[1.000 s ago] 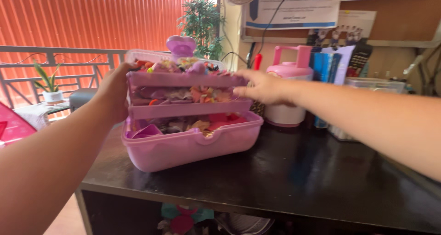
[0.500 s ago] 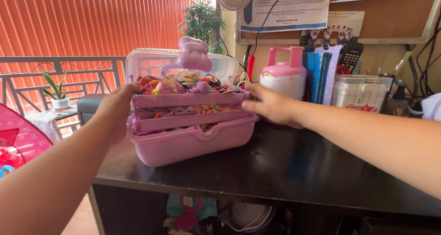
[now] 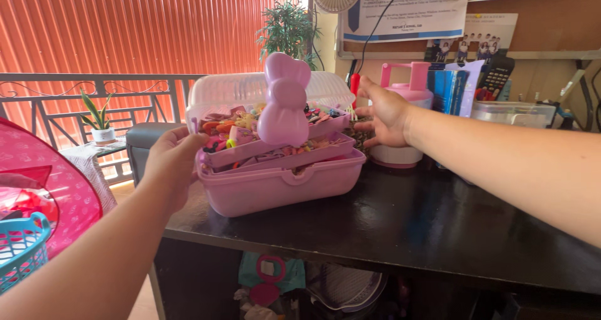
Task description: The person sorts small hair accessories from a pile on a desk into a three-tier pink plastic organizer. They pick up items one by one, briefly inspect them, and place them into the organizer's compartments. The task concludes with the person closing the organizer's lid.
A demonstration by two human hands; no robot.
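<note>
A pink tiered plastic organiser box (image 3: pixel 282 185) stands on a black tabletop (image 3: pixel 426 226), its trays fanned out and full of small colourful hair accessories. A clear domed lid (image 3: pixel 238 88) is tilted back behind it, with a pink bow-shaped handle (image 3: pixel 285 101) standing up in front. My left hand (image 3: pixel 172 160) grips the box's left end at the tray level. My right hand (image 3: pixel 385 110) rests against the right end of the upper trays, fingers spread.
Behind my right hand stands a pink and white jug (image 3: pixel 404 107). Books, a calculator (image 3: pixel 498 76) and a clear container (image 3: pixel 513 113) line the back right. A potted plant (image 3: pixel 100 119), a railing and a pink tent (image 3: pixel 50 188) are at the left. Items sit under the table.
The lid has swung up and back and the trays have spread apart. My view has dropped closer to the box. Both hands stay at its ends.
</note>
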